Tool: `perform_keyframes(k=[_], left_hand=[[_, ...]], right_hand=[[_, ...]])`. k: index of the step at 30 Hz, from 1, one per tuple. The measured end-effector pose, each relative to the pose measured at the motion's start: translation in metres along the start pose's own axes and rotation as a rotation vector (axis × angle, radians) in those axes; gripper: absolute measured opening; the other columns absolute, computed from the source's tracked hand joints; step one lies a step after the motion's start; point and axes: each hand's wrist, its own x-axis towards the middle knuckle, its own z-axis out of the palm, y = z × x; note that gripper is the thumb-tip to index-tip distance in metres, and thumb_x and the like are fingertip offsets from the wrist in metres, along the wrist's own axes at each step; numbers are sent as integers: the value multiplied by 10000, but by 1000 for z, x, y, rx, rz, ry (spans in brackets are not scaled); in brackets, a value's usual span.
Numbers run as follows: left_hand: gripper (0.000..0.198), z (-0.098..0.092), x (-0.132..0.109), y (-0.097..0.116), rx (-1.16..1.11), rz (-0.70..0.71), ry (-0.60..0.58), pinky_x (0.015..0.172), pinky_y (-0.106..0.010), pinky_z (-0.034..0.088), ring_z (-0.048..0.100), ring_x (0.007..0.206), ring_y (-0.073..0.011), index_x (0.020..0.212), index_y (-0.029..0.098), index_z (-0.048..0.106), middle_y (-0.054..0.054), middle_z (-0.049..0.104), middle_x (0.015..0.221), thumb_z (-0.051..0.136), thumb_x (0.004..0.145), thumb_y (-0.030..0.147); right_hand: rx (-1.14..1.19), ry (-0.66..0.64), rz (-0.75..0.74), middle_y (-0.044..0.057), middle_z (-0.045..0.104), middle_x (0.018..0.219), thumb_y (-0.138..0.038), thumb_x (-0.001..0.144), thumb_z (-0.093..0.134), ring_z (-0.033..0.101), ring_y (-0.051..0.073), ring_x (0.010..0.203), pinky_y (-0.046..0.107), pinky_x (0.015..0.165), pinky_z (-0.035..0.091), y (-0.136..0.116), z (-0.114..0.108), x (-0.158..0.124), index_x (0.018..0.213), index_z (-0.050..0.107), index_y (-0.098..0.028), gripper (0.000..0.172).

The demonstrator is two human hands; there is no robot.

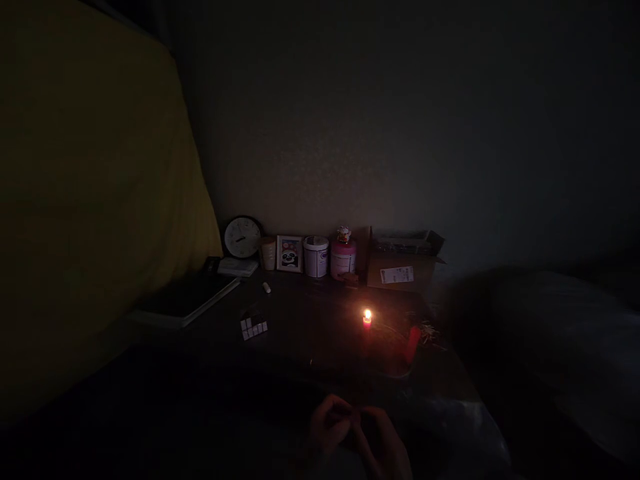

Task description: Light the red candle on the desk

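Light: one lit red candle (367,320) on the dark table (300,333); all else dim, edges lost in shadow.
Left hand (330,423): low in the frame, in front of the table; fingers curled toward the other hand; too dark to tell whether they pinch anything.
Right hand (383,437): touching or just beside the left, partly cut off by the bottom edge; fingers bent; grip cannot be told.
Between the hands: something small may sit there; hidden by gloom, unreadable.
Red object (413,341): tilted, right of the candle, near the table's edge; kind unclear; pale scraps just beyond it, indistinct.
Cube puzzle (254,327): white-faced, left of the candle, well apart from the hands.
Back row, against the wall: round clock (243,237); cup (269,253); framed panda picture (289,254); white tub (316,256); pink jar (343,257) with a small figure on top; cardboard box (400,263) with a white label, flaps open.
Left side: notebook or tablet (187,300) lying flat; small white item (267,287) near it; large yellow surface (85,200), cut off by the frame.
Right side: pale bulk, blurred, not identifiable.
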Motion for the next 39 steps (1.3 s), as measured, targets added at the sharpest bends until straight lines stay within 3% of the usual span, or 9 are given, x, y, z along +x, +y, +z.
perform_keyframes(k=[10, 15, 23, 28, 34, 39], left_hand=[[151, -1, -2, 0, -22, 30, -45, 598, -236, 400, 561, 627, -140, 718, 184, 622, 12, 615, 630, 666, 645, 309], [171, 1, -3, 2, -23, 19, -14, 595, -236, 409, 570, 626, -146, 702, 192, 616, 10, 630, 630, 690, 630, 328], [79, 1, -1, -4, 49, 64, 20, 598, -226, 405, 573, 659, -144, 716, 182, 625, 4, 632, 672, 633, 644, 213], [109, 4, -2, -9, 35, 30, 34, 556, -224, 387, 540, 582, -124, 731, 175, 627, 25, 580, 597, 626, 666, 263], [78, 0, -2, -9, 73, 77, -2, 557, -220, 398, 553, 608, -129, 734, 186, 619, 13, 598, 645, 610, 672, 232], [92, -2, -6, -2, 85, 64, -16, 578, -227, 410, 561, 627, -140, 731, 186, 629, 5, 604, 646, 596, 678, 253]], right_hand=[[2, 31, -38, 34, 688, 806, -553, 773, 551, 659, 184, 737, 249, 681, 516, 3, 2, 1, 857, 631, -212, 360], [23, 37, -27, 45, 698, 812, -588, 759, 543, 666, 191, 741, 255, 678, 525, 3, 3, 2, 864, 625, -212, 399], [33, 57, 48, 59, 698, 847, -634, 726, 540, 678, 213, 783, 267, 692, 549, 15, 7, 3, 893, 619, -209, 464], [74, 25, 29, 55, 697, 856, -595, 731, 575, 676, 206, 794, 263, 711, 545, 10, 4, 2, 892, 614, -210, 419], [57, 2, 16, 54, 699, 850, -597, 759, 537, 678, 199, 788, 252, 718, 541, 0, 1, 1, 883, 612, -209, 414], [35, -52, -3, 48, 703, 861, -492, 768, 596, 679, 187, 789, 226, 710, 537, -4, -6, 2, 907, 621, -201, 324]])
